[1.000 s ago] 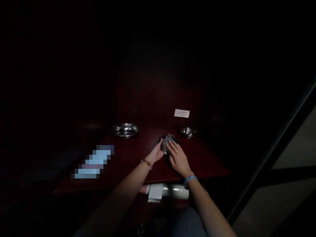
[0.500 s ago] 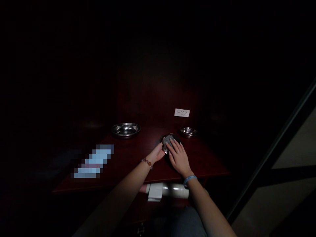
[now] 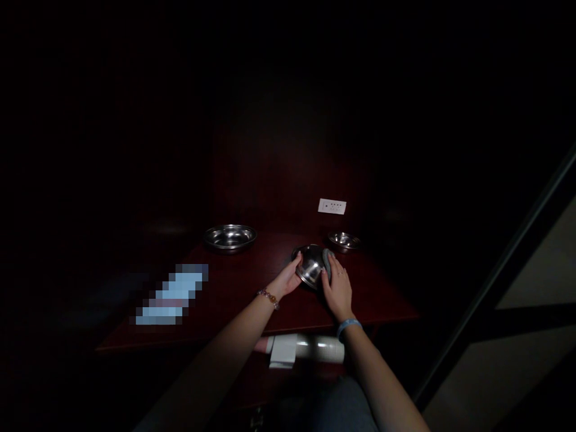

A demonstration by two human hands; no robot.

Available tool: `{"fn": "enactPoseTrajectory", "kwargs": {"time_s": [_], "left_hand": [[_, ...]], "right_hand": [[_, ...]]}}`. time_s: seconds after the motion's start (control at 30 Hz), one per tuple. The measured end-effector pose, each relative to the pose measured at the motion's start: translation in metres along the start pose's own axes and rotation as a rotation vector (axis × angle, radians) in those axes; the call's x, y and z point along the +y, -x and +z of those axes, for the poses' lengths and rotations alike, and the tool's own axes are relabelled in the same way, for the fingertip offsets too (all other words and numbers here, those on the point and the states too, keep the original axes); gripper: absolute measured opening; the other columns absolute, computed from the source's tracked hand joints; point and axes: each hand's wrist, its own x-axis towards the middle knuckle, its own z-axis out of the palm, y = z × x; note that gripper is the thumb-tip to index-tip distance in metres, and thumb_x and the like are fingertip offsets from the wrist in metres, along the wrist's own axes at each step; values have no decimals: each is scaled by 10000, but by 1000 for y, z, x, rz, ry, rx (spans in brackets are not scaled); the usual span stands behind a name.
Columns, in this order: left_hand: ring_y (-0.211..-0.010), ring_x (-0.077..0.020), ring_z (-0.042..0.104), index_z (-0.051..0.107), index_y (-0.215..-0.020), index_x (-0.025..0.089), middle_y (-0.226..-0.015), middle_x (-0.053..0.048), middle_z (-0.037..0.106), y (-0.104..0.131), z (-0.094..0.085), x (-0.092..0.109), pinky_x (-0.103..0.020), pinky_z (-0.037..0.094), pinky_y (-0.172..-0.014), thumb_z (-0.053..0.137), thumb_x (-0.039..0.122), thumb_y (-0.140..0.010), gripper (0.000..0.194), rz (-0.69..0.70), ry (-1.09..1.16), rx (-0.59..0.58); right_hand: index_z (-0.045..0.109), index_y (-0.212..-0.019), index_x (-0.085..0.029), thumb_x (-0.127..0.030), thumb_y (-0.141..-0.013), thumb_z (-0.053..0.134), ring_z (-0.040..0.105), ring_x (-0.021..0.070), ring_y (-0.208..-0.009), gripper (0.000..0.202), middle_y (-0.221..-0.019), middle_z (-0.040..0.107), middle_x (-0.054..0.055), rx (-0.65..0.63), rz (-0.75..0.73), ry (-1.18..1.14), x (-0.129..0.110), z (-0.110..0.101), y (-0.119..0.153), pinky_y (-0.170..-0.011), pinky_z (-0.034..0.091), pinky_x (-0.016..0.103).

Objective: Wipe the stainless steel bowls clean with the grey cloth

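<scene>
A shiny metal bowl (image 3: 310,264) is tilted over the dark red table, its rounded outer side turned up toward me. My left hand (image 3: 288,279) grips it by the left rim, thumb on top and the other fingers hidden behind. My right hand (image 3: 337,288) is curled around a grey sponge (image 3: 327,264), pressing it against the bowl's right side. Part of the sponge is covered by the fingers.
A wide shallow metal dish (image 3: 230,238) stands back left, and a small metal bowl (image 3: 344,241) back right. A white socket plate (image 3: 332,206) is on the wall. A pixelated pale-blue item (image 3: 173,297) lies left. Below the table edge lies a pale wrapped cylinder (image 3: 319,348).
My right hand has slid with the sponge from the top of the bowl to its right side, uncovering the shiny surface. The left hand keeps its grip in nearly the same place.
</scene>
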Motion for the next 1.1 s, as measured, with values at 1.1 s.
{"fn": "enactPoseTrajectory", "kwargs": {"time_s": [1.1], "left_hand": [[-659,-151,688,649,-993,108,-767,-64,735,-6,-5,13,-263,562,-723,440,189,-949,228,204,224,122]], "right_hand": [[389,-1453,-311,-204,-865,482,441,270,-1224,605,-1577,258,13,-210,-348,113,-27,-23,3,-1033,366,456]]}}
